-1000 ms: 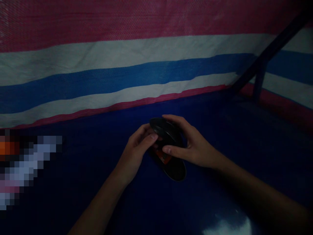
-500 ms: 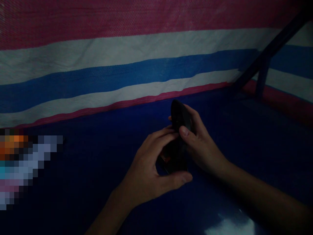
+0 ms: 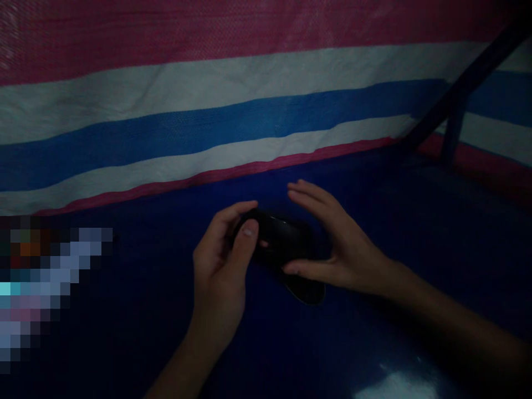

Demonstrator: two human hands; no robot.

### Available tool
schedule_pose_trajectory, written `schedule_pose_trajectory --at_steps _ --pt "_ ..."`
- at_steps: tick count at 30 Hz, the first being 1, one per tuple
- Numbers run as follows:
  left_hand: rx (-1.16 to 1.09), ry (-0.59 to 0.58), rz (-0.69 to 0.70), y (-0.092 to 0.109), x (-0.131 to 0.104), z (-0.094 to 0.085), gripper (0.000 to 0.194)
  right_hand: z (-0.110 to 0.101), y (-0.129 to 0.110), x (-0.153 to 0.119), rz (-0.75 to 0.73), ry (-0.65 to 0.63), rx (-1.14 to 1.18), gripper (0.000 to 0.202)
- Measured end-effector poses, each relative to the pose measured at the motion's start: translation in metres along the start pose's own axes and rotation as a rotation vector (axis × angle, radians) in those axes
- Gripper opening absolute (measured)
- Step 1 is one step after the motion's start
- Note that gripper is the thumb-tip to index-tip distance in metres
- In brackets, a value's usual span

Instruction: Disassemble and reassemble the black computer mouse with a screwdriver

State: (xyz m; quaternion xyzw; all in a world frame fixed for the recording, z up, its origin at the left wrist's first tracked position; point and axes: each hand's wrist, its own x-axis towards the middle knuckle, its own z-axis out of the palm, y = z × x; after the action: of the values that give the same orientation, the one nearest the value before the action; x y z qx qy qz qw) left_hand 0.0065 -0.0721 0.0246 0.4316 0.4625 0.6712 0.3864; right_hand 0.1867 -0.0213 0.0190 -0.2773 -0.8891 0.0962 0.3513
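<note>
- Striped sheeting (image 3: 208, 130) in red, white and blue hangs behind my work, its lower edge meeting the far side of a glossy dark blue surface (image 3: 145, 310).
- At the far right, a dark slanted bar (image 3: 477, 75) crosses in front of the sheeting, with a short post (image 3: 454, 130) below it.
- Everything is dimly lit; a pale reflection (image 3: 399, 385) shines near the bottom edge, right of centre.
- Over the middle of the surface is a rounded, shiny black piece (image 3: 282, 230), shaped like a computer mouse shell.
- My left hand (image 3: 222, 266) pinches its left end, thumb on the near side and fingers curled around the far side.
- My right hand (image 3: 344, 244) is spread around its other end, fingers raised and apart from the thumb; whether the thumb touches it, I cannot tell.
- Beneath it, a flat dark oval part (image 3: 308, 291) juts out towards me.
- Off to my left lies a pixelated, multicoloured patch (image 3: 54, 271), its contents unreadable.
</note>
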Motion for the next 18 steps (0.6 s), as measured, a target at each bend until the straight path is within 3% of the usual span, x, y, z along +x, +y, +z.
schedule_pose_trajectory --at_steps 3,7,9,12,14,18 --pt "-0.194 0.006 -0.237 -0.002 0.005 0.004 0.015 0.002 -0.008 -0.001 -0.119 -0.073 -0.113 0.075" --pt "-0.229 0.027 -0.368 -0.004 0.005 0.004 0.018 0.007 -0.021 -0.004 -0.162 -0.092 -0.194 0.059" --pt "-0.111 0.001 -0.335 -0.006 0.007 0.0 0.02 0.009 -0.023 -0.004 -0.119 -0.063 -0.178 0.053" --pt "0.207 -0.021 -0.181 -0.011 0.013 -0.009 0.025 0.006 -0.025 -0.002 -0.003 -0.044 -0.096 0.056" --pt "0.331 -0.016 -0.124 -0.017 0.018 -0.015 0.025 0.003 -0.028 0.0 0.09 -0.11 -0.073 0.052" --pt "0.345 0.079 -0.104 -0.03 0.023 -0.022 0.021 0.001 -0.039 0.0 0.206 -0.266 -0.167 0.037"
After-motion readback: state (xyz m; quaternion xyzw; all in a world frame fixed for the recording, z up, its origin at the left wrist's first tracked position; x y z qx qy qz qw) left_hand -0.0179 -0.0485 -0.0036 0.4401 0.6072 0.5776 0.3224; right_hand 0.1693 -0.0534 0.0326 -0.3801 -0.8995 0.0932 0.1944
